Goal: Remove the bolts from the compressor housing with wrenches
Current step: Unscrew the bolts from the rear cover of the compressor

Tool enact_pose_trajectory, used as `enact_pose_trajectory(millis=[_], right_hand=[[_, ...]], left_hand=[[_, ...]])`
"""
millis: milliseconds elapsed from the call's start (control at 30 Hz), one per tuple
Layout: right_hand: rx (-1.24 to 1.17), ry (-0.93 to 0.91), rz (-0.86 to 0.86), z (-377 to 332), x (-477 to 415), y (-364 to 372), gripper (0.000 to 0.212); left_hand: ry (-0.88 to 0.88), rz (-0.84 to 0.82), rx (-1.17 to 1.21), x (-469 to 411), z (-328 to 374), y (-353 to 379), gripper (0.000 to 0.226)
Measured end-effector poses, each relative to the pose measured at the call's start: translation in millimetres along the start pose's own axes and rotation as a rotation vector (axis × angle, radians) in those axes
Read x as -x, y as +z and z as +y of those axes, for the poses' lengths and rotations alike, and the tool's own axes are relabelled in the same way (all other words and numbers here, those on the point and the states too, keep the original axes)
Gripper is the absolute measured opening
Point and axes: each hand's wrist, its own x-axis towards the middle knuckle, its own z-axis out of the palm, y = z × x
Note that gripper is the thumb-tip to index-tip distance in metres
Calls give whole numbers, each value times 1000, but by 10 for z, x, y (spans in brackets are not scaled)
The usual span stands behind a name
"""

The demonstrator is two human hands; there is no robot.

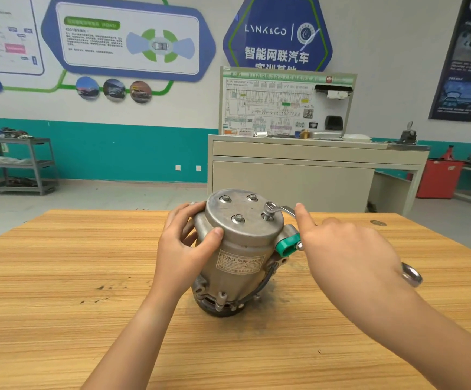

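Left hand (183,243) curled round left side of compressor (242,249), thumb on lid rim. Compressor stands upright, middle of table (60,277), nearer far edge. Wrench (276,208) sits on right bolt (267,216). Right hand (349,249) grips wrench, pointer finger straight along it.

My feed is evenly bright under soft room light. The compressor housing (242,249) casts only a faint, diffuse shadow on the tabletop (60,277) around its base, and its metal top shows just a dull sheen. A small glint sits on the wrench (411,274). Wide-angle distortion bows the tabletop's far edge and leans the wall posters (127,38); their small text is soft.
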Motion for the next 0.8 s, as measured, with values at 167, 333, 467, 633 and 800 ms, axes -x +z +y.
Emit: enact_pose_trajectory(millis=[167, 333, 467, 633, 800], right_hand=[[1, 10, -26, -113, -23, -53, 65], [-101, 7, 436, 197, 7, 294, 41], [-276, -126, 659, 381, -440, 578, 20], [-281, -373, 653, 251, -1192, 503, 25], [-326, -495, 737, 41, -1363, 431, 28]], left_hand=[[5, 3, -14, -12, 6, 53, 42], [-23, -11, 34, -27, -21, -49, 41], [-27, -48, 66, -76, -10, -87, 40], [-23, -78, 68, -124, -4, -84, 39], [-35, -88, 64, -125, -12, -112, 39]])
